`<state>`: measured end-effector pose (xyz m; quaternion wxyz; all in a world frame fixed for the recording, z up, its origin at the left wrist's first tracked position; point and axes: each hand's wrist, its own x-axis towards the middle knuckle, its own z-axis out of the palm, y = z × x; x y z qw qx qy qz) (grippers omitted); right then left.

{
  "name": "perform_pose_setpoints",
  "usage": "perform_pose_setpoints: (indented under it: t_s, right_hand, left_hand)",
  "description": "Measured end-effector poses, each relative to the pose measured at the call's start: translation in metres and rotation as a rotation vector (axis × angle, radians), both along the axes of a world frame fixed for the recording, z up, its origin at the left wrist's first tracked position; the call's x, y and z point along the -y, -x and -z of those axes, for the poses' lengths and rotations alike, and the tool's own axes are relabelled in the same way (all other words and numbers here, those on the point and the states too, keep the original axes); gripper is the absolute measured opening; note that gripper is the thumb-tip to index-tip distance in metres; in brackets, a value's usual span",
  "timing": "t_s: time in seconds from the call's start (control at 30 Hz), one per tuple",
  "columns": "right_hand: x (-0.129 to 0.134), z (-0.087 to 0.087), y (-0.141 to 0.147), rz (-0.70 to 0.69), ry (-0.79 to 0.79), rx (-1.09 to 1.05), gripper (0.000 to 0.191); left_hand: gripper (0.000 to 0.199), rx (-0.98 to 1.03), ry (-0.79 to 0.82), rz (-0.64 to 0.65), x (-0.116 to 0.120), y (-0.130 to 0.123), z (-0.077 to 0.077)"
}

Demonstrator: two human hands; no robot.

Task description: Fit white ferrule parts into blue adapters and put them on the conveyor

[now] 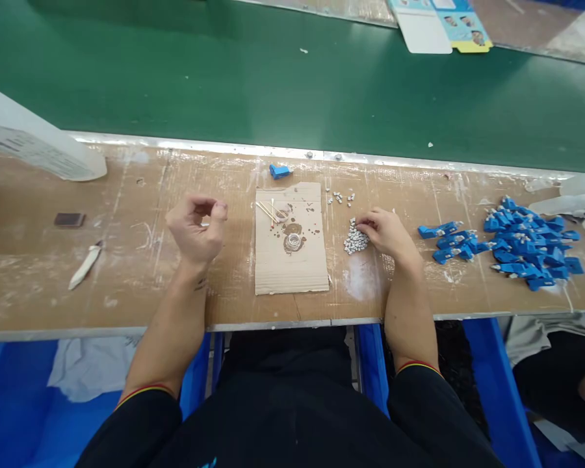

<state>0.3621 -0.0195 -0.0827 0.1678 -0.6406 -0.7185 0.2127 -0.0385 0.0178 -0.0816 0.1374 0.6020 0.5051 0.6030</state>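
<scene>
My left hand (197, 227) is raised above the bench, its fingers curled round toward the thumb; whatever they hold, if anything, is too small to make out. At the pile of small grey-white pieces (355, 239), my right hand (383, 233) has its thumb and fingertips pinched together at the upper right edge. The fingertips hide whether a piece is between them. Between my hands lies a cardboard sheet (292, 276), stained brown, bearing a small clear round pot (293, 242) and several thin wooden sticks (266, 211). A single blue part (279, 171) rests just beyond the sheet.
Several blue parts (453, 244) lie right of my right arm, with a larger blue heap (531, 244) farther right. Loose grey pieces (338, 197) sit beyond the pile. On the left are a white plastic container (39, 140), a dark block (69, 220) and a pale-handled tool (85, 266). A green surface (283, 84) spans the back.
</scene>
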Motion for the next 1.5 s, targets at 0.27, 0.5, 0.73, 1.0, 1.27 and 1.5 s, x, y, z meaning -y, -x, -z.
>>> perform_pose_setpoints:
  t_s: [0.27, 0.5, 0.73, 1.0, 1.27, 1.5]
  right_hand:
    - [0.007, -0.003, -0.002, 0.147, -0.197, -0.223, 0.011]
    - [0.029, -0.057, 0.065, -0.002, -0.590, -0.592, 0.014]
    - [0.040, -0.059, 0.152, -0.246, -0.680, -0.730, 0.010]
    - [0.037, -0.041, 0.160, -0.330, -0.706, -0.703, 0.015]
    - [0.049, -0.059, 0.149, -0.592, -0.732, -0.529, 0.009]
    - [0.058, -0.063, 0.148, -0.581, -0.799, -0.519, 0.005]
  left_hand:
    - [0.013, 0.021, -0.038, -0.002, 0.003, 0.003, -0.007]
    - [0.024, 0.004, -0.086, 0.330, 0.035, -0.026, -0.022]
    - [0.030, 0.278, 0.236, 0.790, 0.069, -0.056, -0.030]
    - [0.040, 0.513, 0.485, 0.936, 0.068, -0.059, -0.030]
    - [0.025, 0.256, 0.244, 1.089, 0.071, -0.051, -0.039]
    - [0.015, 0.228, 0.080, 1.041, 0.080, -0.054, -0.043]
